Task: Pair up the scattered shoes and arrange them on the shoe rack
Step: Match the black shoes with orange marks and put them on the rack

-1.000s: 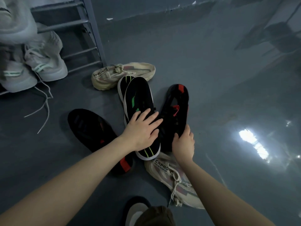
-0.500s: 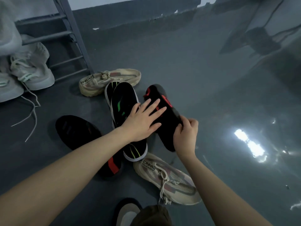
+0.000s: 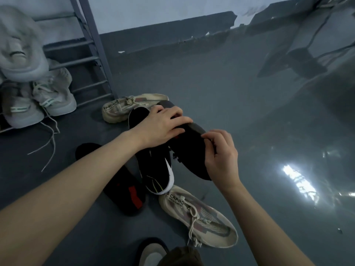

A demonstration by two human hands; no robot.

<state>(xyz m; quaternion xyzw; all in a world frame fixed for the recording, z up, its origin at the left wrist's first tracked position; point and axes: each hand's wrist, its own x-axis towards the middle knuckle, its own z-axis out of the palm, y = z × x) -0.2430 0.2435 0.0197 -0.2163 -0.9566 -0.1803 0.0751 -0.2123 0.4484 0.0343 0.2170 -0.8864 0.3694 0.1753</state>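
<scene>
The black shoe (image 3: 190, 150) has been lifted and turned sole-up; left hand (image 3: 161, 127) and right hand (image 3: 221, 154) both grip it, fingers curled.

I'm in a bare utility-type room: glossy grey painted floor (image 3: 211, 83), chipped dark skirting under a pale wall (image 3: 153, 8), metal shoe rack (image 3: 92, 45) at floor's left edge.

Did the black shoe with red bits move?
Yes. The black shoe with red bits has been lifted off the grey floor and tipped sole-up toward the beige mesh sneaker, held by both hands.
</scene>
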